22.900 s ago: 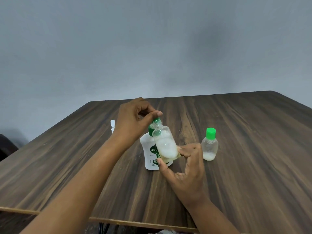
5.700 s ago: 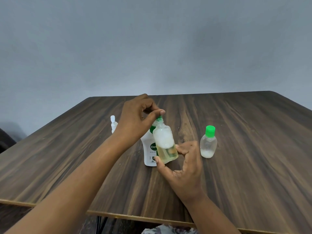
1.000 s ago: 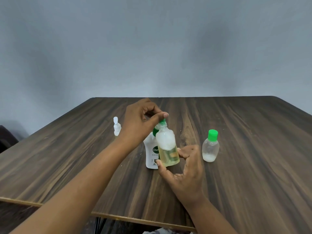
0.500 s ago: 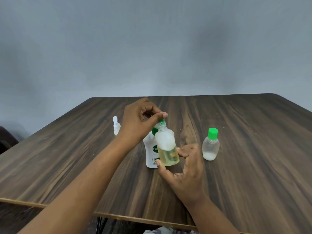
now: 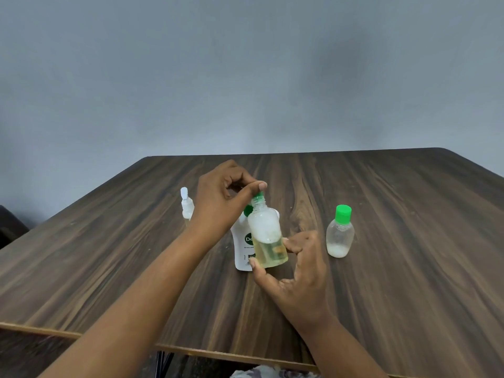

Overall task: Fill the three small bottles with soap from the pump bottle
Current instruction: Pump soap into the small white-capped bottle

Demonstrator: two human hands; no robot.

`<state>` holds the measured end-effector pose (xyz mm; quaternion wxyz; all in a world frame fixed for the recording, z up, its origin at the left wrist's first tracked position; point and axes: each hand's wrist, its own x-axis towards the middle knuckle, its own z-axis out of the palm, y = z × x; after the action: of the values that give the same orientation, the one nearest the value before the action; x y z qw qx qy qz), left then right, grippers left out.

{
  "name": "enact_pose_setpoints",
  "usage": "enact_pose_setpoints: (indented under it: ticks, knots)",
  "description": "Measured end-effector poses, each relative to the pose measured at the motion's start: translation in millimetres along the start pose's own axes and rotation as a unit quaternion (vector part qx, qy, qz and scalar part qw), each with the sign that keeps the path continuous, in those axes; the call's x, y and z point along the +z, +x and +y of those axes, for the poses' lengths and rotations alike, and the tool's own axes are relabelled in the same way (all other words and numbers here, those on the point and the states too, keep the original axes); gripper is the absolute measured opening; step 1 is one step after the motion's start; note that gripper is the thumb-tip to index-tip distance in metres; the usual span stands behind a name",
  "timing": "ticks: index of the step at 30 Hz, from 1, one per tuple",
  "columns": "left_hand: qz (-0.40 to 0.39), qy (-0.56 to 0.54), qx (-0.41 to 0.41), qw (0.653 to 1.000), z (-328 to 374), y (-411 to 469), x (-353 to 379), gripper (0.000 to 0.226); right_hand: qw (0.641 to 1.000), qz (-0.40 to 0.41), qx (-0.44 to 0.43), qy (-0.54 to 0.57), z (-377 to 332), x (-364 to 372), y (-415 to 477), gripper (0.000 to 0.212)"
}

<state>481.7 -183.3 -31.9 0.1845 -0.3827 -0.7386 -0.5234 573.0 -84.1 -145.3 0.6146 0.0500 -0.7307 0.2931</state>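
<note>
Right hand [image 5: 297, 271] fingers grip the small bottle [image 5: 268, 238]; left hand [image 5: 223, 200] fingers pinch the pump [image 5: 257, 194].

White pump bottle [image 5: 241, 245] shows "De" (rest hidden) on its green badge.

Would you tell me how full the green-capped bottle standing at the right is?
Nearly empty: the green-capped bottle shows only a shallow whitish layer at its bottom.
</note>
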Motion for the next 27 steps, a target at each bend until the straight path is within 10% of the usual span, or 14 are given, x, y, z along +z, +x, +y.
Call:
enact_pose_setpoints:
  ticks: [27]
  knots:
    - [-0.007, 0.011, 0.016, 1.000, 8.3, 3.0, -3.1, 0.011, 1.000, 0.004, 0.008, 0.003, 0.7, 0.2, -0.5, 0.042]
